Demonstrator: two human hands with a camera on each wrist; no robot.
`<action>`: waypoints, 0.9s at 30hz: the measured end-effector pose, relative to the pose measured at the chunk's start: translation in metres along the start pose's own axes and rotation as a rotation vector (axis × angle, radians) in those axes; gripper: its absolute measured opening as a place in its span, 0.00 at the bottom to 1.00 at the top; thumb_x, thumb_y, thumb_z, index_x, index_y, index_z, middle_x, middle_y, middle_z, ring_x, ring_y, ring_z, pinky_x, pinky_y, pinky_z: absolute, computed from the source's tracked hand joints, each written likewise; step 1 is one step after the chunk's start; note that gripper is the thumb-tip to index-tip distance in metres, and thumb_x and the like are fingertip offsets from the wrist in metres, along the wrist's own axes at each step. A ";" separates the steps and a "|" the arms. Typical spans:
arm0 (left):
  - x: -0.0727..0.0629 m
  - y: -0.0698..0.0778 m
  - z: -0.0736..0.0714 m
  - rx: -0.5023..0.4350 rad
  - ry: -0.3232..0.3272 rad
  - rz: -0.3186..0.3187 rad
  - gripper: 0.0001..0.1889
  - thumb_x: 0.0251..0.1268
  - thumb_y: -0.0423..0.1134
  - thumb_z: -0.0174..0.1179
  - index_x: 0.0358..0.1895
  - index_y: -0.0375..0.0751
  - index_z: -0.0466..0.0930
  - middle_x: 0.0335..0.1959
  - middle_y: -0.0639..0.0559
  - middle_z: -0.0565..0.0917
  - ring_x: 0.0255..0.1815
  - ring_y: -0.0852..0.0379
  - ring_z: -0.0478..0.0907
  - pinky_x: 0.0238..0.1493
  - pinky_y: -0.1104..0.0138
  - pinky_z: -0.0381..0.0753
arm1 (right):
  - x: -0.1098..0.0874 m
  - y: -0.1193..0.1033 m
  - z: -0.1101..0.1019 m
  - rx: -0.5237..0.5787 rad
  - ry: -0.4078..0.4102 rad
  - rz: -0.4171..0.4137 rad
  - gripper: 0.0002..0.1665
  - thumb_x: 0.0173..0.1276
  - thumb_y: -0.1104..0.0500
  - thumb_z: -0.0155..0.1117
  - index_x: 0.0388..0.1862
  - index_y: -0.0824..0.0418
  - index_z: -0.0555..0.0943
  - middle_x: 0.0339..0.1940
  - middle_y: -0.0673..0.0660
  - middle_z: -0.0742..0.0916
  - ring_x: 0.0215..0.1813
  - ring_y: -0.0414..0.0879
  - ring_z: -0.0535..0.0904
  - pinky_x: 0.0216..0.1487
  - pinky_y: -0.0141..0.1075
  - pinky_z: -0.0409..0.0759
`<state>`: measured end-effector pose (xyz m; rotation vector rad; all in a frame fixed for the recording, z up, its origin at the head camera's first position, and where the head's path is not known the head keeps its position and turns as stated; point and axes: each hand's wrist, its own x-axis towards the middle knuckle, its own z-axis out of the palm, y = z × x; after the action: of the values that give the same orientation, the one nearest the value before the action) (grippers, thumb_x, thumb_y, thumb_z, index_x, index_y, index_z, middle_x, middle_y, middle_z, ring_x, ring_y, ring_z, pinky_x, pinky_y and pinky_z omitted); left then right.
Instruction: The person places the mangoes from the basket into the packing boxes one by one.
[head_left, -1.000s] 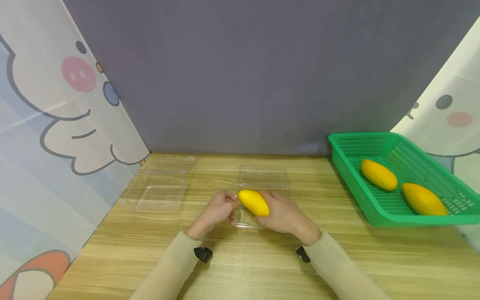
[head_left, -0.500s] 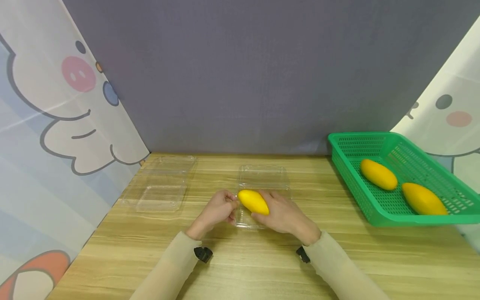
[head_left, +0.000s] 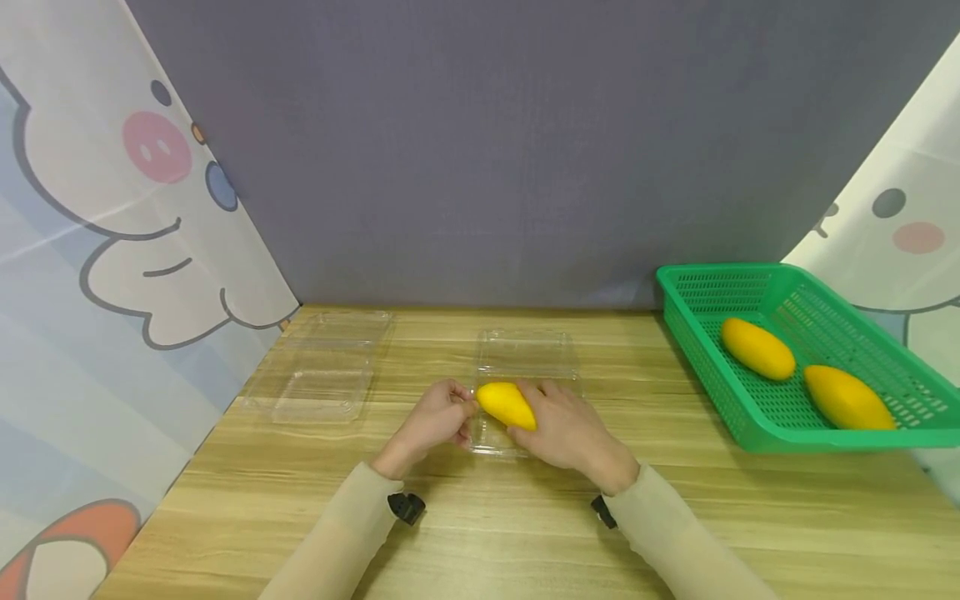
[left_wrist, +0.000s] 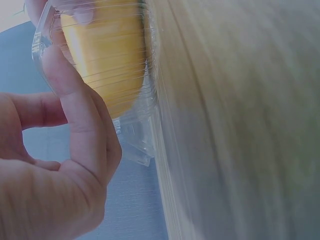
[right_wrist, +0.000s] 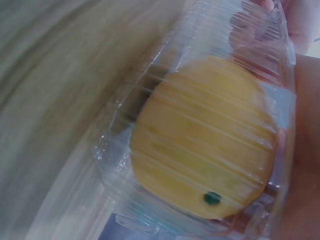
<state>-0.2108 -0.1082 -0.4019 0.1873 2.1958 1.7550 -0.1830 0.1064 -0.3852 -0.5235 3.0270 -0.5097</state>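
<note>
A yellow mango [head_left: 504, 404] lies inside the near half of a clear plastic clamshell box [head_left: 497, 452], whose lid [head_left: 527, 350] is folded back away from me. My right hand [head_left: 566, 429] grips the mango from the right, thumb on the near side and fingers over the far side. At the box's left edge, my left hand [head_left: 438, 415] pinches the rim between thumb and fingers. Through the ribbed wall in the left wrist view, the mango [left_wrist: 107, 55] sits low. In the right wrist view, a small dark green spot shows on the mango's end [right_wrist: 200, 140].
To the left on the wooden table [head_left: 247, 500] stands a second clear clamshell box [head_left: 315, 396], its lid raised. At the right is a green perforated basket [head_left: 697, 367] with two mangoes [head_left: 757, 349] in it. A grey panel [head_left: 480, 167] rises behind the table.
The mango has sunk slightly in the box, its left end a little lower, with the right hand following it. My left hand stays at the rim.
</note>
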 end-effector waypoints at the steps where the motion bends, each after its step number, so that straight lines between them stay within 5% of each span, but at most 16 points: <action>1: 0.000 0.001 0.000 0.000 0.001 0.001 0.09 0.72 0.31 0.55 0.48 0.28 0.70 0.24 0.44 0.75 0.19 0.56 0.74 0.24 0.66 0.84 | 0.000 0.000 0.000 -0.005 0.000 0.003 0.43 0.68 0.41 0.66 0.77 0.58 0.68 0.64 0.64 0.79 0.61 0.60 0.76 0.59 0.60 0.77; 27: 0.000 -0.002 -0.001 0.013 -0.018 0.017 0.10 0.72 0.31 0.54 0.49 0.27 0.70 0.23 0.45 0.75 0.18 0.56 0.75 0.24 0.66 0.85 | -0.003 0.000 -0.011 -0.023 0.040 -0.025 0.38 0.70 0.42 0.66 0.70 0.62 0.74 0.66 0.66 0.79 0.67 0.64 0.73 0.67 0.60 0.72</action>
<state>-0.2107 -0.1099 -0.4031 0.2246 2.1998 1.7422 -0.1813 0.1112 -0.3749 -0.5592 3.0710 -0.4934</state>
